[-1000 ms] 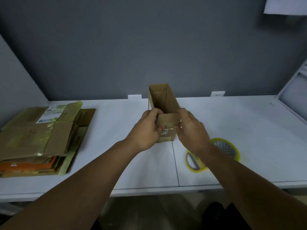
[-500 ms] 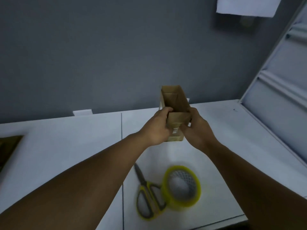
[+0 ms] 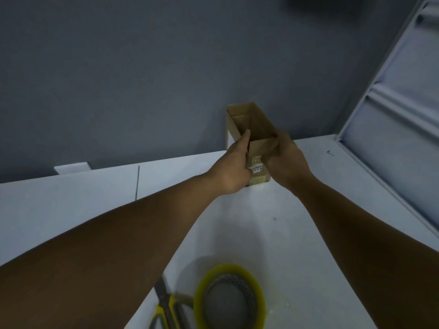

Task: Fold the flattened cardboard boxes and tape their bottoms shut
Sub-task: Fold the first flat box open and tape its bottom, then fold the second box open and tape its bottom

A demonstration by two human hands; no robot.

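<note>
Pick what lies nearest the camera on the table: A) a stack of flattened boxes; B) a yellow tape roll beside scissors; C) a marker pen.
B: the yellow tape roll lies at the bottom edge, scissors at its left; the cardboard box is farther back.

Both bare forearms reach forward. The left hand [image 3: 234,168] and right hand [image 3: 288,162] face each other, fingers curled, gripping the cardboard box [image 3: 257,148] between them.
</note>
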